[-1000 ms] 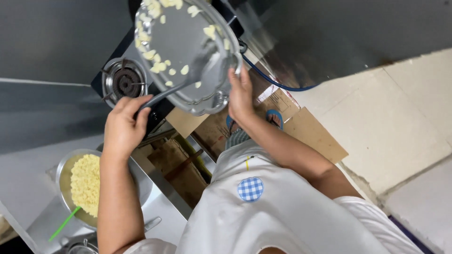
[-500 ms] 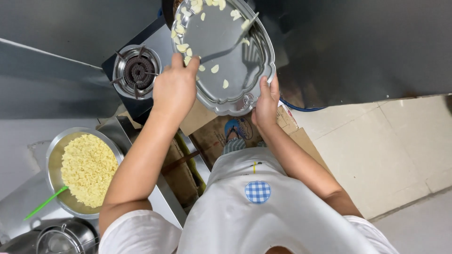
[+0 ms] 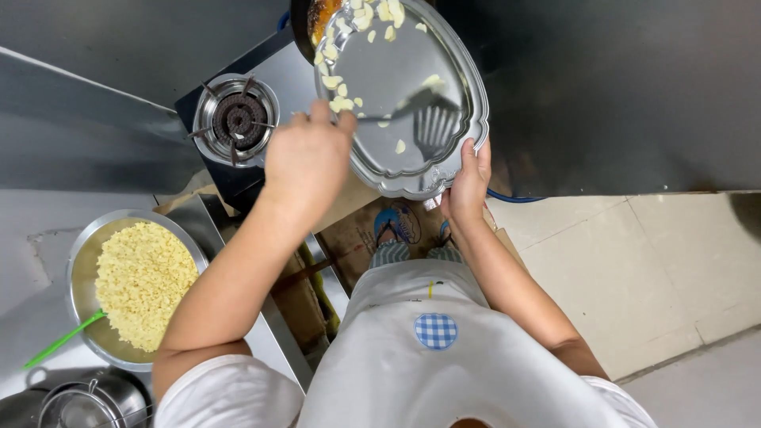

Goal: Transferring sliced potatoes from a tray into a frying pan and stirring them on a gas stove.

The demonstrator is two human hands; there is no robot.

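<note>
Steel tray, scalloped rim, held tilted above stove level, far edge over dark pan at top of frame. Head view only. Pale sliced pieces scattered on tray, most bunched at upper left rim near pan, a few loose mid-tray. Right hand clamped on near rim of tray, thumb on top, fingers under. Left hand closed around handle of slotted spatula, blade lying on tray surface, just right of the loose pieces. Pan contents orange-brown, mostly cut off by frame edge. Gas burner on black stove, left of tray, unlit as far as visible, nothing on it. Round steel bowl on counter at lower left, filled with yellow crumbly grain; green stick leaning out from bowl's near edge. Steel pot with handle at bottom left corner, partly cropped. White apron with blue checked round patch at bottom centre. Feet in sandals on cardboard sheet on floor, below tray. Pale tiled floor at right. Blue hose along wall base behind right wrist.
</note>
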